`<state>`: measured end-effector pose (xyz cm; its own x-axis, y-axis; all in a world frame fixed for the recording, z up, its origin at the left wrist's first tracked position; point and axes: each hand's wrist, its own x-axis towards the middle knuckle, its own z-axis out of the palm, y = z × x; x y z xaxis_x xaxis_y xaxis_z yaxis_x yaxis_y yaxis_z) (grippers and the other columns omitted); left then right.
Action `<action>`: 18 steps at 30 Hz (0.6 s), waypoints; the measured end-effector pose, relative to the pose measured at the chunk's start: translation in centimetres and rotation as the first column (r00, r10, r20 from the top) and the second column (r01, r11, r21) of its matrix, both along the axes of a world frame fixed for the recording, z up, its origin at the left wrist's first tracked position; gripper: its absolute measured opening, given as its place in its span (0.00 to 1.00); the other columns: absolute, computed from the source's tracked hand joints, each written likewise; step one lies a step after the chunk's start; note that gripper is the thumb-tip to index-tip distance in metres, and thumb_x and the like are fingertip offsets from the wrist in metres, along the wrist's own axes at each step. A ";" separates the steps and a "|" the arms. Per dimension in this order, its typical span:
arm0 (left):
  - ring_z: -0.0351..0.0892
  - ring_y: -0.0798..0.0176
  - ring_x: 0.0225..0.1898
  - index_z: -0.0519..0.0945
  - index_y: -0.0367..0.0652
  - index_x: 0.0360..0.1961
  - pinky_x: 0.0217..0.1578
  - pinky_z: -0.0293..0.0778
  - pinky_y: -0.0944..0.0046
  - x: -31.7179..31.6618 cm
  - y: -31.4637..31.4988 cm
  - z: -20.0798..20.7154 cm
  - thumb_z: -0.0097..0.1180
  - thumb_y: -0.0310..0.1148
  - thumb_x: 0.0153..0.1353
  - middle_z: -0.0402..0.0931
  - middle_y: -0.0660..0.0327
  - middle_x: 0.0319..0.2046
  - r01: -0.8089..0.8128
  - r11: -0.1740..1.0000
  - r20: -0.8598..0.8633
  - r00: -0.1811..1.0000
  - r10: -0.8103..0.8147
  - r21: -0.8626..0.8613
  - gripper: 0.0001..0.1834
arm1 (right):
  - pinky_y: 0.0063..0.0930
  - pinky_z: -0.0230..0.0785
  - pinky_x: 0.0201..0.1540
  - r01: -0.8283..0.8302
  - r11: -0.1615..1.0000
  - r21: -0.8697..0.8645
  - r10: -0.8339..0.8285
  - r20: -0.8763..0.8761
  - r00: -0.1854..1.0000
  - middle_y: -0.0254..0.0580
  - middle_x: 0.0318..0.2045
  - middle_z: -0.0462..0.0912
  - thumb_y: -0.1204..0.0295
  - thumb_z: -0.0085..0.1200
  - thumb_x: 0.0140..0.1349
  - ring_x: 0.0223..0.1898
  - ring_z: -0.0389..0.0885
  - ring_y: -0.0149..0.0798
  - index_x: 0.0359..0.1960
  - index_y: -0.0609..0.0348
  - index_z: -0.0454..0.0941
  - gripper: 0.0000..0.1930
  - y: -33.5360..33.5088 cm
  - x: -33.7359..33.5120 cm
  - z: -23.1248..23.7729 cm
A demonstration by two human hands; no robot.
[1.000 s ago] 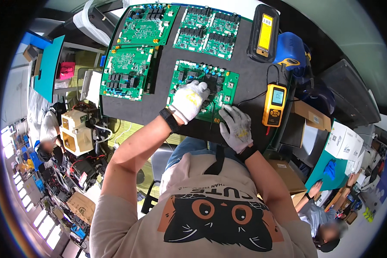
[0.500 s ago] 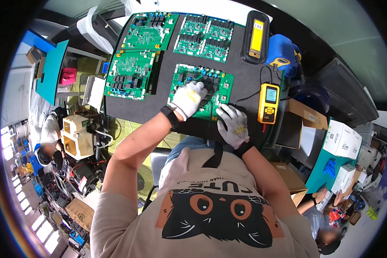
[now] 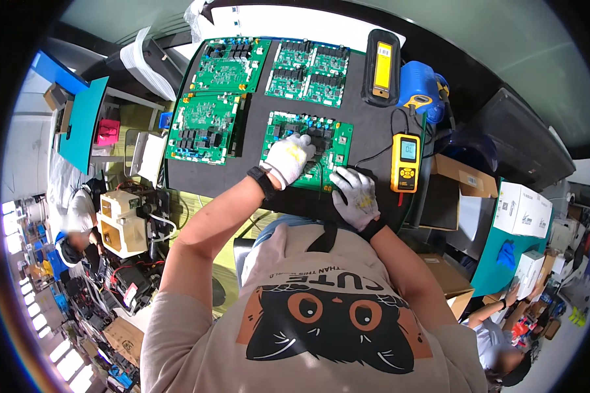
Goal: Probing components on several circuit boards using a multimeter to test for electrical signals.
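My left hand (image 3: 287, 160), in a white knit glove with a black band at the wrist, rests over a green circuit board (image 3: 341, 136) in the middle of the mat. Its fingers are curled together next to a dark object and a thin dark cable on the board; what they pinch is hidden. At the board's lower right corner lies my right hand (image 3: 356, 196), also gloved, fingers extended and slightly spread, with nothing in them. A yellow handheld meter (image 3: 405, 164) with a lit screen lies to the right, a black lead running from it toward the board.
Large green boards (image 3: 206, 121) are stacked at the left, and a panel of smaller boards (image 3: 308, 72) lies behind. A black case with a yellow face (image 3: 382, 65) and a blue device (image 3: 418, 85) stand far right. An open carton (image 3: 462, 177) sits beyond the table's right edge.
The whole view has shifted, so the table appears slightly lower. Both hands keep nearly the same places at the board, with no visible change of grip.
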<state>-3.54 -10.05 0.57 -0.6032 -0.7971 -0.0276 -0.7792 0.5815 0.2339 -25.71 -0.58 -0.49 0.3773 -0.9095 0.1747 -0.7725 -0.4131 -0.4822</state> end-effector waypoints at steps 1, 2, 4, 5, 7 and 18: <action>0.77 0.50 0.40 0.81 0.46 0.36 0.36 0.77 0.53 -0.1 -0.1 0.1 0.53 0.32 0.56 0.76 0.56 0.35 0.015 1.000 -0.008 1.000 -0.015 0.002 0.08 | 0.43 0.61 0.58 0.004 1.000 -0.007 -0.004 -0.005 1.000 0.34 0.57 0.74 0.65 0.55 0.54 0.58 0.71 0.41 0.53 0.45 0.76 0.21 0.1 0.0 0.0; 0.77 0.50 0.41 0.81 0.46 0.35 0.36 0.77 0.53 -0.2 -0.2 0.3 0.54 0.31 0.55 0.76 0.56 0.36 0.029 1.000 -0.016 0.999 -0.029 0.003 0.08 | 0.44 0.60 0.58 0.009 1.000 -0.014 -0.009 -0.010 1.000 0.34 0.57 0.74 0.65 0.55 0.54 0.58 0.71 0.41 0.53 0.45 0.76 0.22 0.2 0.0 -0.1; 0.77 0.50 0.41 0.81 0.45 0.34 0.37 0.77 0.52 -0.2 -0.4 0.4 0.54 0.30 0.53 0.76 0.55 0.36 0.047 0.999 -0.029 0.998 -0.047 0.001 0.08 | 0.44 0.60 0.59 0.014 1.000 -0.024 -0.015 -0.014 1.000 0.34 0.57 0.74 0.65 0.54 0.55 0.58 0.70 0.41 0.53 0.45 0.76 0.21 0.3 0.0 -0.1; 0.77 0.49 0.41 0.81 0.45 0.34 0.37 0.77 0.52 -0.2 -0.4 0.4 0.54 0.29 0.52 0.76 0.55 0.36 0.049 0.999 -0.035 0.998 -0.049 -0.002 0.08 | 0.44 0.60 0.59 0.015 1.000 -0.028 -0.016 -0.013 1.000 0.34 0.57 0.73 0.65 0.54 0.55 0.58 0.70 0.41 0.53 0.45 0.76 0.21 0.3 0.1 0.0; 0.78 0.49 0.41 0.81 0.44 0.32 0.37 0.77 0.52 -0.2 -0.5 0.4 0.55 0.28 0.51 0.77 0.55 0.36 0.051 0.999 -0.044 0.998 -0.052 -0.004 0.07 | 0.44 0.60 0.59 0.018 1.000 -0.025 -0.018 -0.012 1.000 0.33 0.57 0.73 0.65 0.54 0.55 0.58 0.70 0.41 0.53 0.45 0.76 0.21 0.3 0.1 0.0; 0.78 0.49 0.42 0.79 0.44 0.30 0.38 0.78 0.53 -0.7 -0.8 0.6 0.53 0.29 0.52 0.77 0.54 0.37 0.081 0.996 -0.002 0.997 -0.081 -0.023 0.05 | 0.42 0.60 0.59 0.049 0.999 0.012 -0.049 -0.020 0.999 0.32 0.56 0.75 0.65 0.55 0.55 0.57 0.71 0.40 0.51 0.45 0.77 0.20 0.3 0.3 0.0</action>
